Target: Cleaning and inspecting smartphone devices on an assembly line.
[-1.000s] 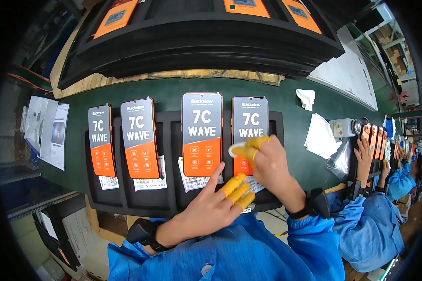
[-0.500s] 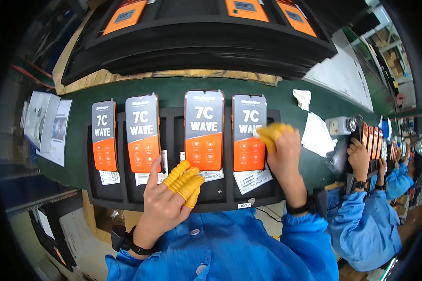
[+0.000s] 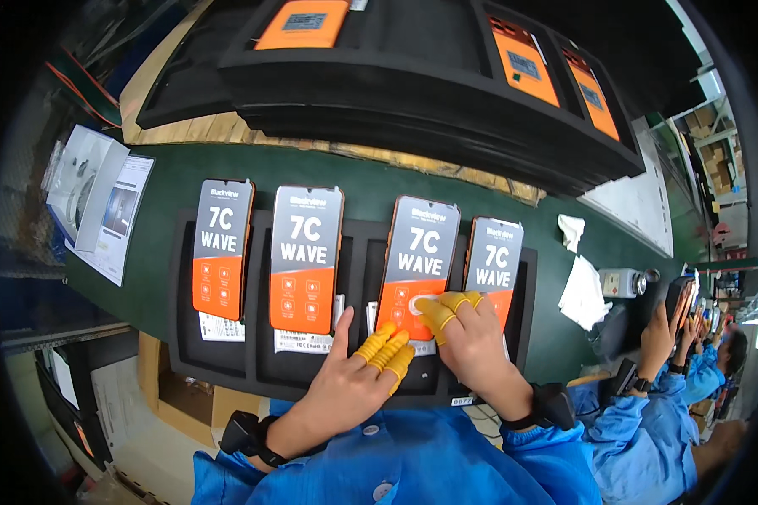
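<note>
In the head view, four phones with grey-and-orange screen films are seen lying side by side in a black tray (image 3: 185, 337) on a green bench (image 3: 168, 181). The third phone (image 3: 419, 261) from the left is being worked on. The right hand (image 3: 472, 341), its fingertips capped in yellow cots, is curled, and a small round white tab (image 3: 416, 305) is pinched between thumb and forefinger at the lower part of that phone's film. The left hand (image 3: 354, 383) is rested flat on the tray just below the same phone, fingers together and holding nothing.

The step in hand is judged to be the pressing or lifting of that tab on the film. For the next move, a steady pull or press along the film is called for, with the phone kept seated in its slot.

Whether the tab is stuck down or peeled up cannot be made out. The fourth phone (image 3: 493, 261) is partly covered by the right hand. Stacked black trays (image 3: 413, 93) with orange devices are bent by the lens at the top, and a neighbouring person's hand (image 3: 659, 324) is cut off at the right.
</note>
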`<state>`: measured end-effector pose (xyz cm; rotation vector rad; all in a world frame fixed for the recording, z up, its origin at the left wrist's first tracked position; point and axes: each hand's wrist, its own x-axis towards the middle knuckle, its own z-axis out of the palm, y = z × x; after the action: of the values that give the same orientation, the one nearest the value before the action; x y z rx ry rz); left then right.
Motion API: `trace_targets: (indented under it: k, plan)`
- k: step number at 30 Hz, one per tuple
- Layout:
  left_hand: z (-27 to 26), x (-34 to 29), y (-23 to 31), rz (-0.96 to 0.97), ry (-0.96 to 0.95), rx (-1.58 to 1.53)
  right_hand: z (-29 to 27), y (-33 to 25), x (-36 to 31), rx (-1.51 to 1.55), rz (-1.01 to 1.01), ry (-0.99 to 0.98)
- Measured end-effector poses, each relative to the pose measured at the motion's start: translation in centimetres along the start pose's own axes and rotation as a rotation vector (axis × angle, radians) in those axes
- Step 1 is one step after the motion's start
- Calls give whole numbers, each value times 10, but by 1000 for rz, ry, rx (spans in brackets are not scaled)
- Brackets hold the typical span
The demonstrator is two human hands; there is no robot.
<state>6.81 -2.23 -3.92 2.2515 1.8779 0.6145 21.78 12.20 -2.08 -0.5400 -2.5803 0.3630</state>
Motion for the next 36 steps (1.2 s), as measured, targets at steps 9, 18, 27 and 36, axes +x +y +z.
trace_targets:
  k: [9,18,27,36]
  plan:
    - [5,-3,-4,0,14,-19,24,43,81,-188,170,126]
    - [2,0,-2,-53,41,-61,39,36,92,-52,-91,135]
    - [-19,-9,-1,8,448,-261,29,-4,28,98,-151,-68]
    - [-58,-44,-38,-358,706,-176,2,-7,-3,36,65,40]
